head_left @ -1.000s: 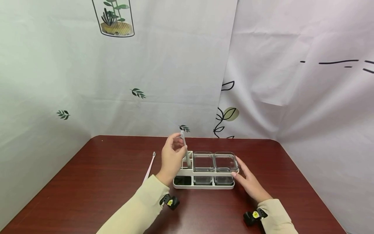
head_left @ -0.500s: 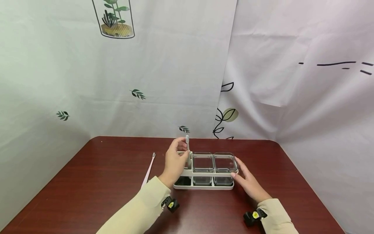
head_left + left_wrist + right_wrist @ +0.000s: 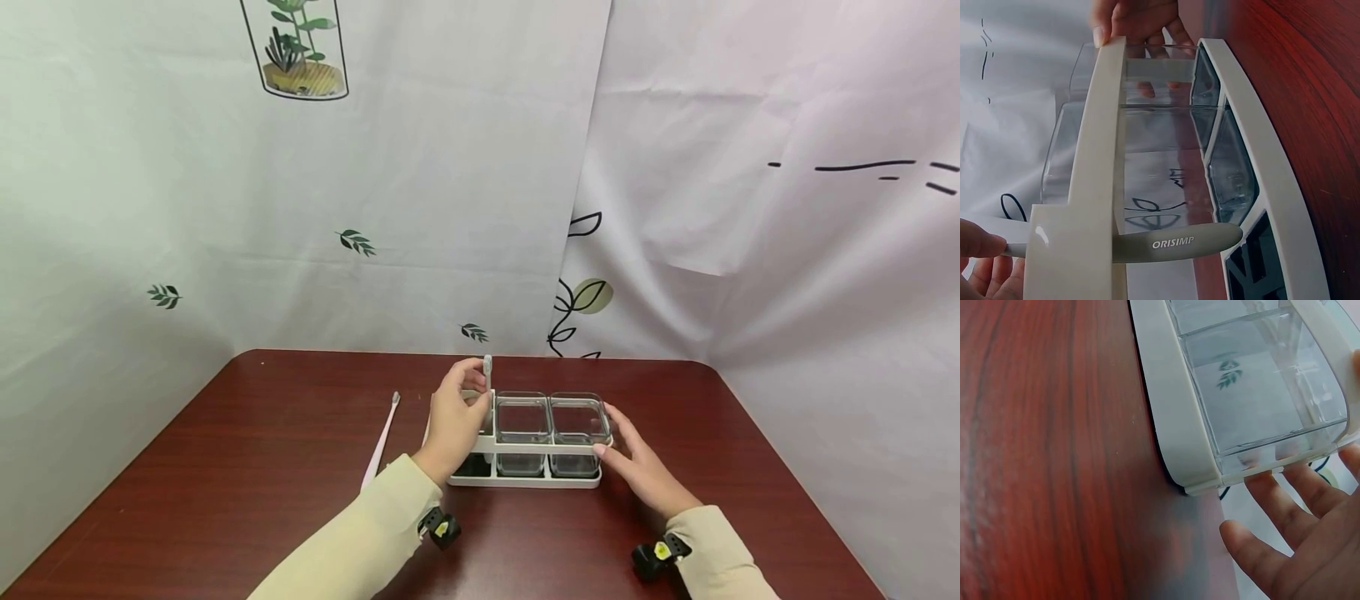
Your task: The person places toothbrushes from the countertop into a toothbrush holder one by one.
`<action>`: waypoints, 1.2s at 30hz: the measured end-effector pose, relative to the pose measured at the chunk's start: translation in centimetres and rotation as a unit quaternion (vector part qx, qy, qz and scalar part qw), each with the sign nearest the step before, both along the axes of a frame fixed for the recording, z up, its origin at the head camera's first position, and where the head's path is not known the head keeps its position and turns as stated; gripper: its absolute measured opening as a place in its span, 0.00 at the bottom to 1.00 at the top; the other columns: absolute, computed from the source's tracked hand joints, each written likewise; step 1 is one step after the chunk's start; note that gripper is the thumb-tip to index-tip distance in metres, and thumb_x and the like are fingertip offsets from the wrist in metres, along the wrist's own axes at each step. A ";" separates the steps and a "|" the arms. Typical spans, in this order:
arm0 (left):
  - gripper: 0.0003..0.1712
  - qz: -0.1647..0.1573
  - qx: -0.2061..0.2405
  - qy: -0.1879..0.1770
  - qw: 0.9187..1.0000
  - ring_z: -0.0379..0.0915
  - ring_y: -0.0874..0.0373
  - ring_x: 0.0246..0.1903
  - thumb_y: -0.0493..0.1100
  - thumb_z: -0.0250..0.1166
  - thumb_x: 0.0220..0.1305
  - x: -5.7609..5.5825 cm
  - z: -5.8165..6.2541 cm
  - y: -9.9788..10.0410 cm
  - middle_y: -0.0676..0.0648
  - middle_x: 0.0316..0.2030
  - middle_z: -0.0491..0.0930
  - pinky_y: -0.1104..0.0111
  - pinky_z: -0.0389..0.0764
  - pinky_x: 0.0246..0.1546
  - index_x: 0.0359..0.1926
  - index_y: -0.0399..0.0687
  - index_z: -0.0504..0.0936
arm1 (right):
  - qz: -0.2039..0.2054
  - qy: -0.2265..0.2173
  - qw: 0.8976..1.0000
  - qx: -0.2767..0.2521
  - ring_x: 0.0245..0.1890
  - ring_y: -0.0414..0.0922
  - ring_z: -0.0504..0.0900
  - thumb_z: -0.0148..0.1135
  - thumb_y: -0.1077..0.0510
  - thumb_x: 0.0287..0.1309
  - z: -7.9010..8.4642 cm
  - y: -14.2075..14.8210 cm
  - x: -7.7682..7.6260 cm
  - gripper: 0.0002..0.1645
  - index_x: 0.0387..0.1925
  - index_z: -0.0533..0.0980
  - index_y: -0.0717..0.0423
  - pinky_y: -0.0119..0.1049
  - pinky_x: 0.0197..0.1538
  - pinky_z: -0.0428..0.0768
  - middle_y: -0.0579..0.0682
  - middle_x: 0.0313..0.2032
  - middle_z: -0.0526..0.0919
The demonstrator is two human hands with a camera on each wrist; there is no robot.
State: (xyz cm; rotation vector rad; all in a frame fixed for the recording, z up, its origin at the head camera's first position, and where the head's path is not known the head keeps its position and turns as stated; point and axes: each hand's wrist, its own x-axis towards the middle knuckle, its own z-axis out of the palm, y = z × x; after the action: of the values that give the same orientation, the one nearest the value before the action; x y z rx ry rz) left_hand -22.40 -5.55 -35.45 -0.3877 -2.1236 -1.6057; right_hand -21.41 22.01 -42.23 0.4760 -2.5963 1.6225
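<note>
The left hand [image 3: 453, 421] pinches the grey toothbrush [image 3: 1175, 244], passing through the left end of the white holder [image 3: 536, 447]; the right hand [image 3: 647, 471] grips the opposite end. Premature release could tilt the toothbrush.

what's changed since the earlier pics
The left hand has moved down and slightly right, lowering the gray toothbrush farther into the left end of the holder. Nothing was let go. The right hand stayed at the holder's right end, and the pink toothbrush stayed on the table.

Grey toothbrush [image 3: 1175, 244] upright in white holder [image 3: 1099, 144]
</note>
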 end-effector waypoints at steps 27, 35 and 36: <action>0.23 0.003 -0.054 -0.012 0.998 0.75 0.51 0.41 0.24 0.61 0.58 0.0 -0.6 0.1 0.45 0.38 0.75 0.59 0.81 0.42 0.54 0.39 0.74 | 0.009 0.006 1.000 0.019 0.61 0.56 0.68 0.57 0.55 0.66 0.3 0.3 -0.2 0.40 0.73 0.50 0.55 0.30 0.56 0.70 0.63 0.63 0.66; 0.24 -0.012 -0.037 -0.038 0.999 0.76 0.49 0.44 0.25 0.62 0.58 0.1 -0.1 -0.3 0.44 0.39 0.75 0.57 0.81 0.45 0.56 0.39 0.73 | 0.020 -0.006 1.000 0.000 0.63 0.59 0.66 0.57 0.56 0.66 0.4 0.3 -0.2 0.40 0.73 0.50 0.55 0.25 0.54 0.69 0.64 0.65 0.64; 0.24 -0.015 -0.033 -0.043 0.998 0.76 0.49 0.44 0.25 0.62 0.58 0.1 0.0 -0.4 0.43 0.39 0.75 0.56 0.81 0.46 0.56 0.39 0.73 | 0.021 -0.008 1.000 -0.001 0.64 0.60 0.66 0.57 0.56 0.66 0.4 0.3 -0.2 0.40 0.73 0.49 0.55 0.25 0.54 0.70 0.64 0.65 0.63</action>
State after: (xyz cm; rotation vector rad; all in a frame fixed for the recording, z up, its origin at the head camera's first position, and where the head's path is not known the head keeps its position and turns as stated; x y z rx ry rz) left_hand -22.28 -5.94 -35.46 -0.3806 -2.2493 -1.5983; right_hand -21.58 22.31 -41.87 0.5242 -2.6132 1.6477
